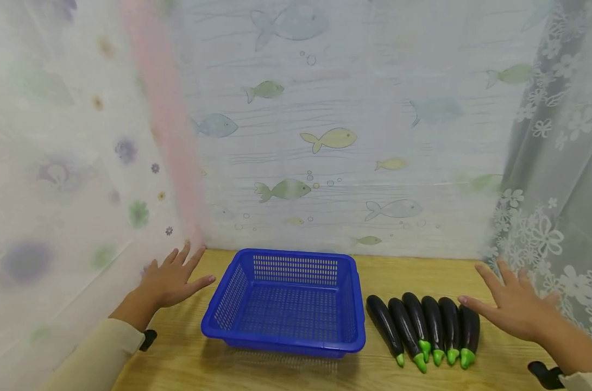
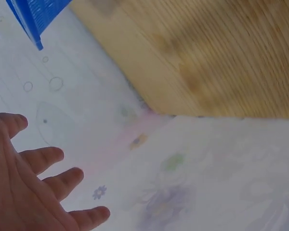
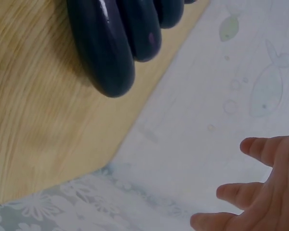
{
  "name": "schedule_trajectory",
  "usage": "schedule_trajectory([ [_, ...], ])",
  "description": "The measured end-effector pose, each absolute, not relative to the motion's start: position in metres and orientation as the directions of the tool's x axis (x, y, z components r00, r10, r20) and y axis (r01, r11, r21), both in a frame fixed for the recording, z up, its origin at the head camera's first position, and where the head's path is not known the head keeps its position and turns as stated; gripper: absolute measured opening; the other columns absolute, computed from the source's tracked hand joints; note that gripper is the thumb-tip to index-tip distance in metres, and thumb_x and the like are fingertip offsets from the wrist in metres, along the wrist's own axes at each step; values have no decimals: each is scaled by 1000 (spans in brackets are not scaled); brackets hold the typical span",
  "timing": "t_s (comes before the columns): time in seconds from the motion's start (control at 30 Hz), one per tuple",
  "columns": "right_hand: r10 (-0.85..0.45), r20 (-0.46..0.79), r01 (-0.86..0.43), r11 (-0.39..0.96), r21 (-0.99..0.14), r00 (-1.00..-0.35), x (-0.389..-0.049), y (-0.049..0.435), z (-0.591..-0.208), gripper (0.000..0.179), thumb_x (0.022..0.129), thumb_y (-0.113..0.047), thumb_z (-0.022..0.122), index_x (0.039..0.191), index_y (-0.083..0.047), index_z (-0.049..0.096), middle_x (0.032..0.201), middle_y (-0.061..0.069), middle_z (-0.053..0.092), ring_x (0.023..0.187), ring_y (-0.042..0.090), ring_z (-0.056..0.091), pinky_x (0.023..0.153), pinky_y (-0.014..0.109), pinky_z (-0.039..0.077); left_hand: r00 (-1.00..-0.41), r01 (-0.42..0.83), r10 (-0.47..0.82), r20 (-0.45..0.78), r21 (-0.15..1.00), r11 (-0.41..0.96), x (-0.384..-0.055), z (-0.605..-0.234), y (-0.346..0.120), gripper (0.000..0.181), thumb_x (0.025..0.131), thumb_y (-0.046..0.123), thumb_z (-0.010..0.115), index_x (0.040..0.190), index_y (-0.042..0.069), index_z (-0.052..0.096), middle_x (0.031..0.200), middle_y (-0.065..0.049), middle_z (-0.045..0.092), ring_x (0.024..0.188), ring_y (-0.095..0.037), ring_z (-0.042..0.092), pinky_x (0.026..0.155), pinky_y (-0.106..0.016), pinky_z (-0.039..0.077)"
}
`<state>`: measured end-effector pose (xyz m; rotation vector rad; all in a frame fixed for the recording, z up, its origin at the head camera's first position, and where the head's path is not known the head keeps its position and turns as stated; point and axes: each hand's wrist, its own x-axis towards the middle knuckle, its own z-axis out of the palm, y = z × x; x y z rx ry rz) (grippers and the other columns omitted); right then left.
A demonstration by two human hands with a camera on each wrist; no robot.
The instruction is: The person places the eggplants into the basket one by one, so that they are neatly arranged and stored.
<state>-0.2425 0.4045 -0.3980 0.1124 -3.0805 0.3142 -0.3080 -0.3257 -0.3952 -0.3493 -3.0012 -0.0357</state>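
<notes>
At lower left the left hand point(image 1: 170, 283) and at lower right the right hand point(image 1: 523, 309) spread their fingers wide, holding nothing. Bottom centre, the blue basket point(image 1: 286, 342) sits mouth up, presumably for easy access; right of it six eggplants point(image 1: 433, 324) lie side by side, perhaps to stop rolling, stems toward the bottom edge

In front of you, a pale wood-grained table point(image 1: 423, 274) carries a blue basket point(image 1: 283, 343) with slotted sides and, just right of it, six dark eggplants point(image 1: 433, 326), green ends toward you
</notes>
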Motion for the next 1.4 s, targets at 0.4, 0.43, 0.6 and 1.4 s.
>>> schedule_trajectory([
  [0.4,-139,44,-146,964,-222,-989,-256,410,-416,96,103,-61,51,146,22,32,132,55,41,114,71,47,76,70,49,-964,262,248,91,459,849,-316,-417,-305,96,98,67,54,165,5,21,165,-27,32,136,-47,54,103,-66,49],
  [0.43,-135,41,-141,964,-227,-990,-256,410,-417,96,103,-61,51,145,24,32,131,55,43,114,70,48,77,69,49,-967,253,241,89,485,837,-317,-419,-302,96,98,66,56,165,6,23,163,-27,35,132,-45,58,100,-63,53],
  [0.6,-111,33,-115,954,-276,-993,-258,413,-424,94,104,-58,51,139,28,36,124,49,54,104,58,62,74,61,55,-977,183,211,40,667,722,-317,-431,-292,95,96,58,67,164,6,25,160,-29,39,131,-46,59,84,-47,64],
  [1.4,75,-286,250,724,-643,-955,-260,419,-469,99,100,-57,58,141,29,31,109,32,70,86,25,74,67,40,64,-960,54,281,-12,972,227,-309,-463,-292,76,101,19,68,164,11,27,155,-32,42,127,-40,61,91,-48,62],
])
